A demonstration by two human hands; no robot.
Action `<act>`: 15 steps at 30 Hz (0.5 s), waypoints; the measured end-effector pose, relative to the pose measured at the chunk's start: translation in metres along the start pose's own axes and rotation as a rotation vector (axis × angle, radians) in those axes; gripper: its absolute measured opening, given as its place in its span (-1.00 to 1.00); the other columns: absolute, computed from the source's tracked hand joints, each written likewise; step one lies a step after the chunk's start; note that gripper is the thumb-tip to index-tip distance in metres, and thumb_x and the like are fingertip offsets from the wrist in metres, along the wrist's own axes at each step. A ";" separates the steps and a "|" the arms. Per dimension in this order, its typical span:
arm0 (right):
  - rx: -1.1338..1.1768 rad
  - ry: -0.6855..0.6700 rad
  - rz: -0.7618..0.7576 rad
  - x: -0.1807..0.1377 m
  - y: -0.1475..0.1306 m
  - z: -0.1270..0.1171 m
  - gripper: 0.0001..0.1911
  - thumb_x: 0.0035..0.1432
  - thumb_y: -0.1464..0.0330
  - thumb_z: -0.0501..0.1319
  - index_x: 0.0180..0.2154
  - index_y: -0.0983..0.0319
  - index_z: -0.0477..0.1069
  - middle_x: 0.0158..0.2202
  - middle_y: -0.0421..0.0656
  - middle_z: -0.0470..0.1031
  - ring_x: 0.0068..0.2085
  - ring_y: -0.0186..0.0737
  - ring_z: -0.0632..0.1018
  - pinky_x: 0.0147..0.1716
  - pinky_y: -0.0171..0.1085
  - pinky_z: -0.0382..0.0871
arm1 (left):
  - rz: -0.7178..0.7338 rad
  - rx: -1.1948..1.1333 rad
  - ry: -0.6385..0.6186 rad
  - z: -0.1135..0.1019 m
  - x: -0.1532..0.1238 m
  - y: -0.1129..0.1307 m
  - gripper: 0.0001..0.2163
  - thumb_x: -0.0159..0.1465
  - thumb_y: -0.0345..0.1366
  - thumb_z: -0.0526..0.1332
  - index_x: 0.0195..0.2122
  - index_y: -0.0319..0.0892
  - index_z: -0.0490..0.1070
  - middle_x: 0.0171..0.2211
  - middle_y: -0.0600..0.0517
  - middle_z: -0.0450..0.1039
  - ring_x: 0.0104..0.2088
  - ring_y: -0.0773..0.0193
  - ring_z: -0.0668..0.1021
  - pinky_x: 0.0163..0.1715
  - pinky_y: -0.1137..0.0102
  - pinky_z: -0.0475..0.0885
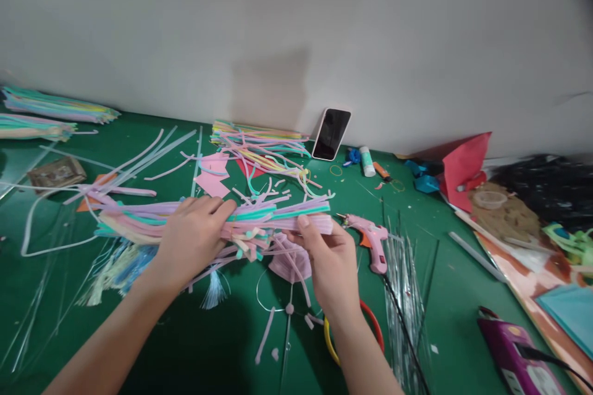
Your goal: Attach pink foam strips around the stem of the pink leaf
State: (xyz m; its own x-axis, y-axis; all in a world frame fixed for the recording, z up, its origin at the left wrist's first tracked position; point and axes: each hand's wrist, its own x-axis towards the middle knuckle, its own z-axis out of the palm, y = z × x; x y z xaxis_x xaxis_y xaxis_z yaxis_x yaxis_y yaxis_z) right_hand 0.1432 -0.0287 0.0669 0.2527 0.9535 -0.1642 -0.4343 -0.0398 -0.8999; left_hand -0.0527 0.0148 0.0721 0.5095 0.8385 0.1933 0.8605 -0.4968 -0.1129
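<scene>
My left hand (192, 237) is closed over a thick bundle of pastel pipe cleaners (134, 222), pressing it near the middle. Lilac pipe cleaners (285, 222) run out of that bundle to the right. Their ends are pinched between the thumb and fingers of my right hand (330, 253). Below my hands lies a lilac piece shaped like a bell or small skirt (291, 262), partly covered by loose stems. Blue and cream tassels (125, 265) rest under the bundle, and a small light blue tassel (214, 290) lies near my left wrist.
A pink glue gun (368, 234) lies right of my right hand, its cord running forward. Scissors with red and yellow handles (373, 327) are partly under my right forearm. A phone (332, 134) leans against the wall beside more pipe cleaners (259, 136). A purple power strip (519, 352) sits front right.
</scene>
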 end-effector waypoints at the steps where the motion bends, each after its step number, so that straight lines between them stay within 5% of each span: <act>1: -0.009 0.007 0.008 0.000 0.001 0.001 -0.88 -0.07 0.32 0.42 -0.44 0.22 0.56 -0.49 -0.28 0.56 -0.43 -0.35 0.59 -0.36 -0.40 0.55 | 0.001 0.000 0.000 0.000 0.000 0.000 -0.73 0.07 -0.49 0.13 -0.19 -0.23 0.43 -0.33 -0.08 0.49 -0.26 0.01 0.53 -0.29 0.23 0.32; 6: -0.015 0.073 -0.036 0.006 -0.004 -0.012 -0.83 -0.10 0.30 0.45 -0.45 0.24 0.56 -0.48 -0.25 0.59 -0.44 -0.29 0.63 -0.37 -0.35 0.59 | -0.002 0.021 -0.031 0.000 -0.002 -0.008 -0.75 0.10 -0.47 0.12 -0.19 -0.22 0.43 -0.32 -0.10 0.49 -0.26 -0.01 0.53 -0.29 0.21 0.32; 15: 0.001 0.468 -0.197 0.012 -0.066 -0.097 -0.70 -0.35 0.33 0.53 -0.51 0.27 0.52 -0.59 -0.29 0.53 -0.57 -0.43 0.56 -0.52 -0.56 0.52 | -0.229 0.049 -0.156 -0.009 -0.026 -0.055 -0.67 0.19 -0.42 -0.02 -0.06 -0.29 0.37 -0.16 -0.19 0.49 -0.11 -0.07 0.51 -0.11 0.14 0.35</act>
State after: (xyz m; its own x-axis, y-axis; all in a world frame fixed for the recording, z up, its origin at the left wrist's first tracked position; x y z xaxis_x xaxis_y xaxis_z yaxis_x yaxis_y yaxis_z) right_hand 0.2588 -0.0433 0.0855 0.6902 0.7068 -0.1548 -0.3399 0.1279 -0.9317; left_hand -0.1131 0.0185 0.0819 0.2923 0.9539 0.0675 0.9504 -0.2819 -0.1314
